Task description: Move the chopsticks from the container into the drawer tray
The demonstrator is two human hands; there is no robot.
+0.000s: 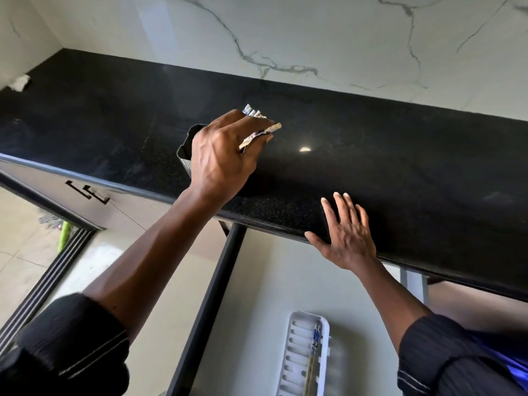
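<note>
A dark metal container (pixel 185 144) stands on the black countertop (pixel 400 167), mostly hidden behind my left hand (pixel 223 158). My left hand pinches one patterned chopstick (pixel 268 131) at the container's mouth, tilted to the right. More chopstick tops (pixel 253 111) stick up just above my knuckles. My right hand (pixel 345 235) rests flat and open on the counter's front edge. Below, the open drawer (pixel 257 281) holds a white slotted tray (pixel 297 352) with a pair of chopsticks (pixel 313 358) lying in it.
A marble-look wall rises behind the counter. A crumpled white scrap (pixel 20 82) lies at the counter's far left. Cabinet doors with dark handles (pixel 88 191) sit under the counter on the left, and a green item (pixel 63 235) lies on the tiled floor.
</note>
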